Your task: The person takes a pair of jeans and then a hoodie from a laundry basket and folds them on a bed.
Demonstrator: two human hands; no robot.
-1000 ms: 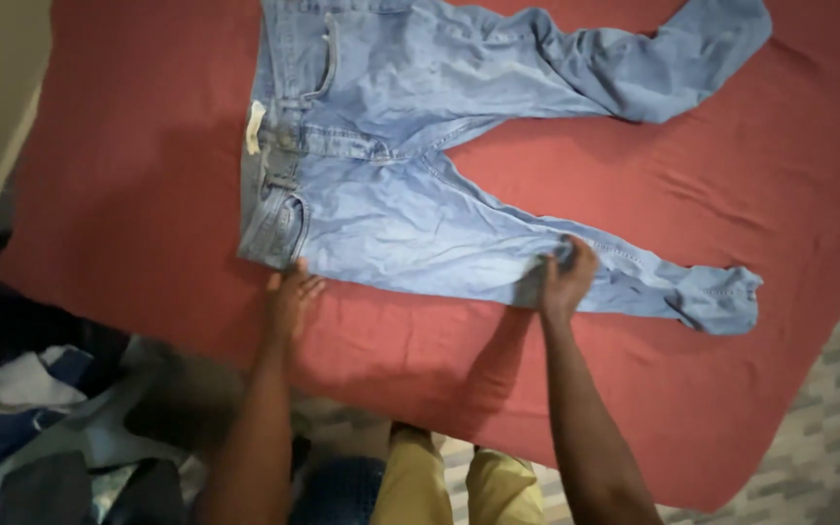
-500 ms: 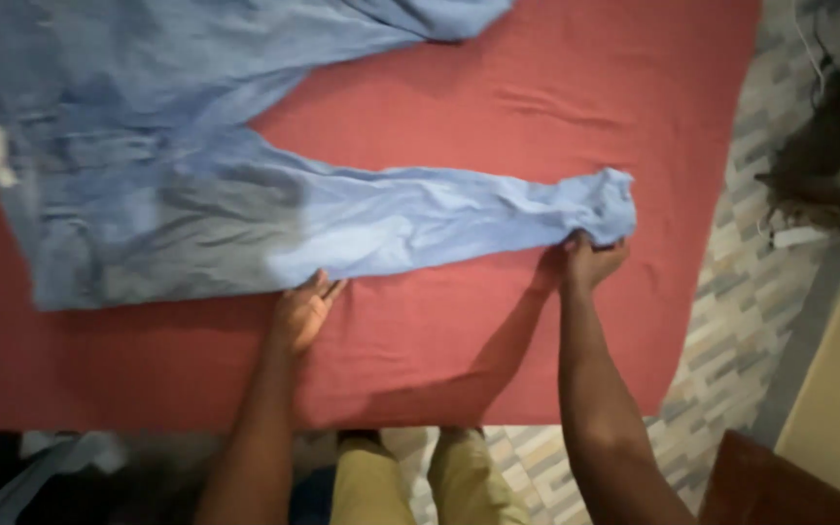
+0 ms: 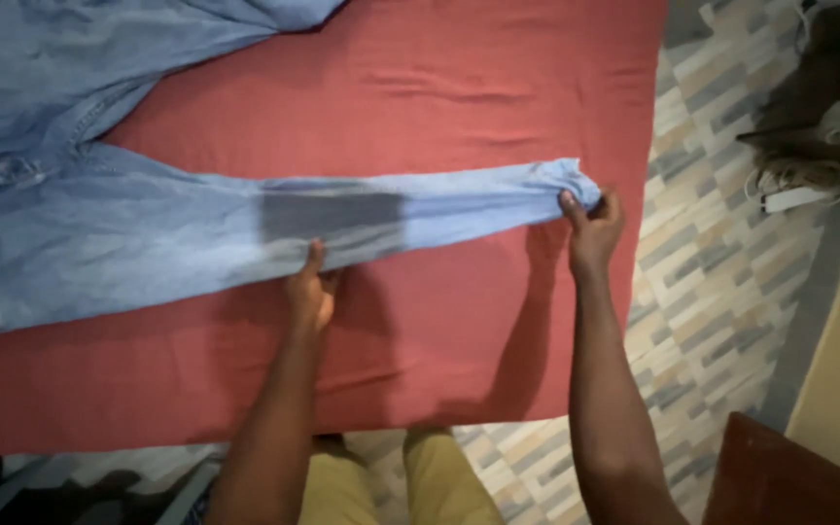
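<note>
So there's a bed with a red sheet (image 3: 459, 107) taking up most of the view, and a tiled floor (image 3: 702, 282) in grey and tan blocks off to the right of it. Spread flat on the sheet is a pair of light blue jeans (image 3: 99, 233), waist end running off the left edge, near leg stretched out straight toward the bed's right edge. The other leg goes off the top of the view.

The right hand (image 3: 590, 228) has the hem of that near leg pinched, fingers closed around the bunched cuff right at the edge of the mattress. The left hand (image 3: 311, 292) is pressed on the lower seam about halfway along the leg, thumb up on the denim, rest of the fingers tucked at or under the edge, hard to tell which. There's a darker patch on the fabric just above that hand.

The person's tan trousers (image 3: 391, 486) show at the bottom. A dark wooden corner (image 3: 789, 476) sits bottom right, and some shoes and clutter (image 3: 809, 165) lie on the floor top right.
</note>
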